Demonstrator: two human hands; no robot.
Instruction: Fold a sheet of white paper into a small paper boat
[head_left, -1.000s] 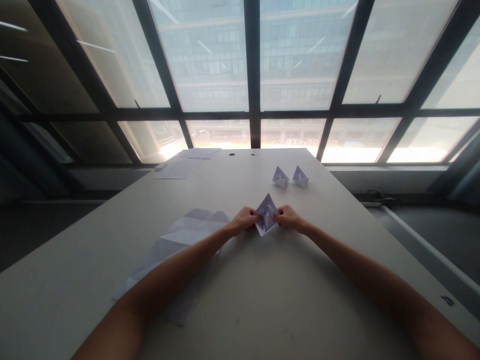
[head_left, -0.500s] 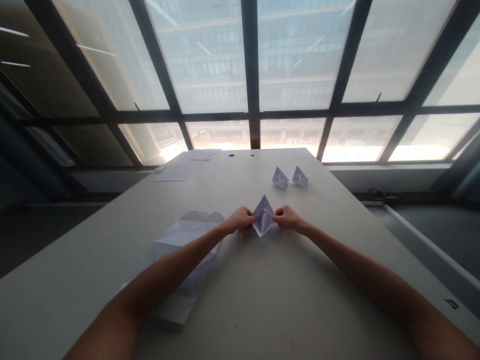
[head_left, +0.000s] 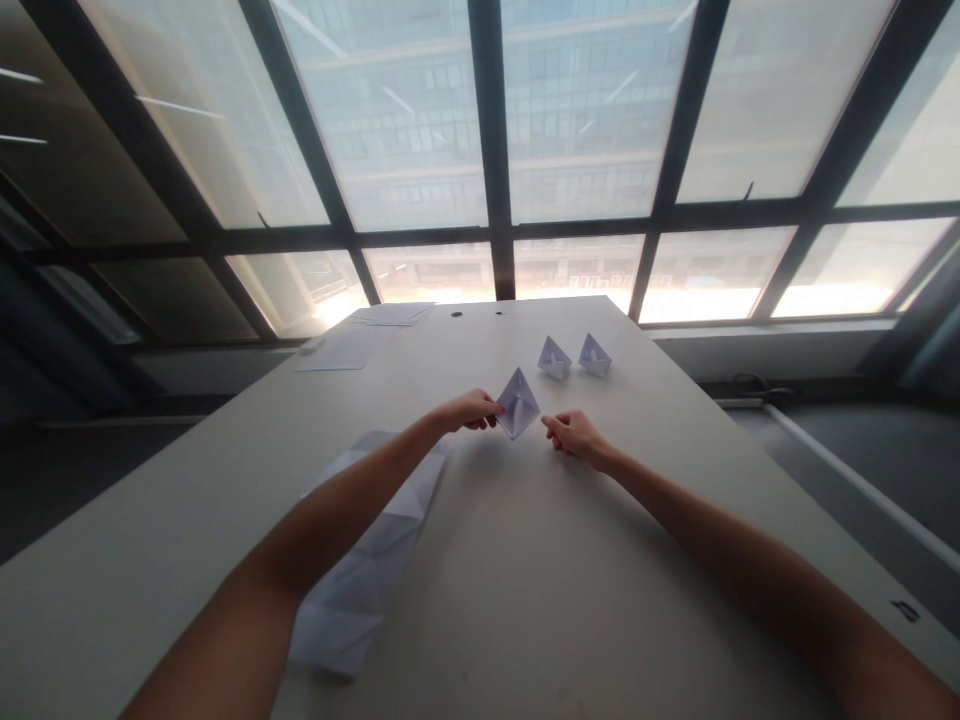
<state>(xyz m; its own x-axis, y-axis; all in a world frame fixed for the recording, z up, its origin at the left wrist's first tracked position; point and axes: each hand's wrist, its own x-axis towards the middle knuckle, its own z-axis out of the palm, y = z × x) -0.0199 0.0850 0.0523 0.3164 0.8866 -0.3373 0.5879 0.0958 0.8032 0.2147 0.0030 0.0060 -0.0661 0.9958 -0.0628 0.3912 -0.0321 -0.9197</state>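
Here, left hand [head_left: 472, 409] holding one folded paper [head_left: 518, 405], two boats [head_left: 554, 360]

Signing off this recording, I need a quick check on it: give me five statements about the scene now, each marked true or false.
1. The left hand has the diamond-shaped folded paper in its grip. True.
2. Two paper boats stand beyond the hands. True.
3. The right hand is holding one of those boats. False: it is beside the diamond-shaped folded paper, and both boats stand on the table.
4. The large creased sheet lies right of the right hand. False: it lies on the left, partly hidden by the left arm.
5. Flat sheets lie toward the table's far left corner. True.
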